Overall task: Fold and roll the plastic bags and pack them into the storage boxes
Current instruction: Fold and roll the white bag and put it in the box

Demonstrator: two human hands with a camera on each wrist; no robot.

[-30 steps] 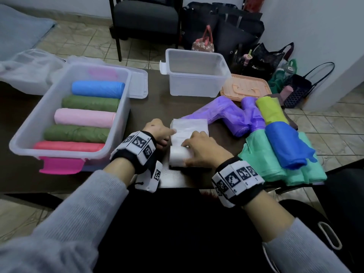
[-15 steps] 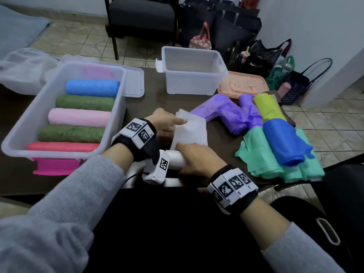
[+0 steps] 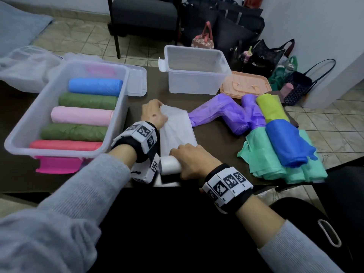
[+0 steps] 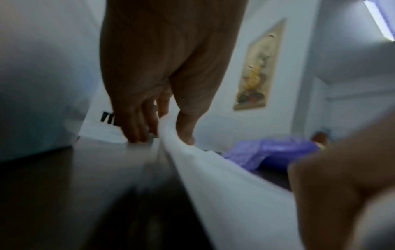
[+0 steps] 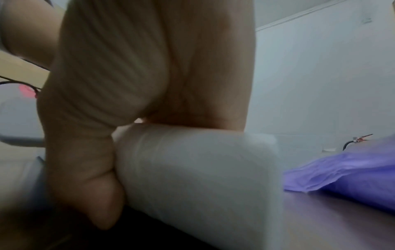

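Gripping white roll (image 3: pixel 169 165) with right hand (image 3: pixel 194 161), pinching its loose end with left hand (image 3: pixel 153 115); five rolls filling near box (image 3: pixel 122 107); far box (image 3: pixel 195 83) empty; several bags (image 3: pixel 275 138) waiting on desk (image 3: pixel 212 134).

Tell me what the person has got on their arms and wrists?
Both arms wear grey ribbed sleeves. Each wrist has a black band carrying white blocks printed with black square patterns: left wrist band, right wrist band. The hands are bare.
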